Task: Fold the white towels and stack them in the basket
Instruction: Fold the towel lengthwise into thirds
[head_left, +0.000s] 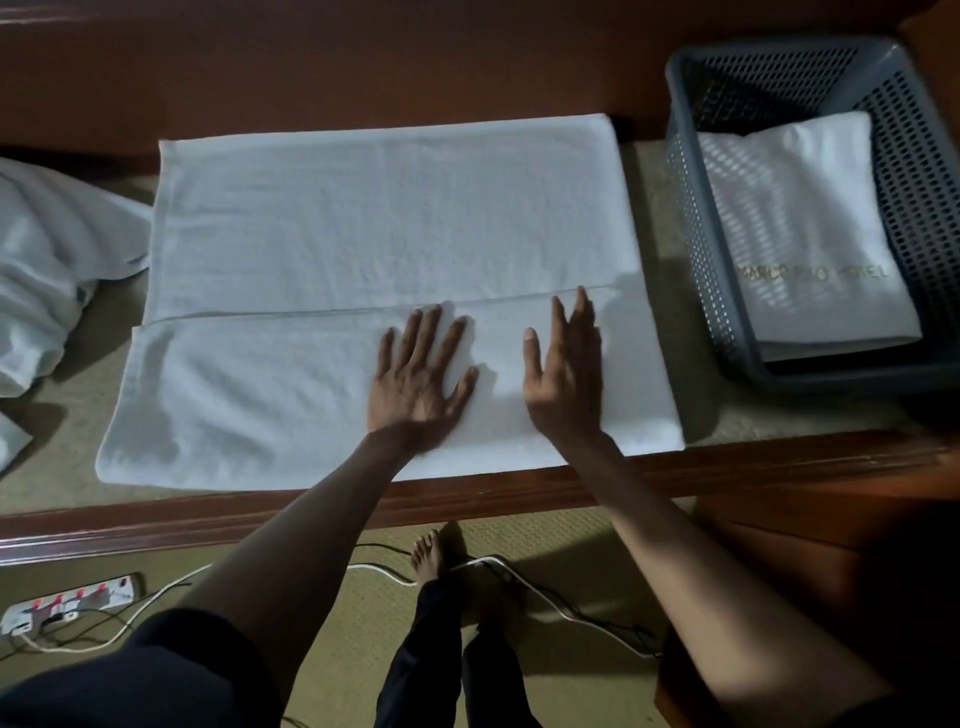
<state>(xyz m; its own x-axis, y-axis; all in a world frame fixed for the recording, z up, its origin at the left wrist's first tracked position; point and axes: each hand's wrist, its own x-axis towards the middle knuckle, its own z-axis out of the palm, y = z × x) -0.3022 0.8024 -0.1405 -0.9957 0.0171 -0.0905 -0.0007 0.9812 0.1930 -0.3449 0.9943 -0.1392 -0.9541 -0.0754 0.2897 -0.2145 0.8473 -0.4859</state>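
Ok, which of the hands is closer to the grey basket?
Right. The right hand lies flat on the spread towel's near flap, toward the end beside the basket. The left hand lies flat on the same flap, further left, near the towel's middle.

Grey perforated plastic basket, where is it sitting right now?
Head view: the grey perforated plastic basket sits at the right end of the table, just right of the large white towel, holding a folded white towel.
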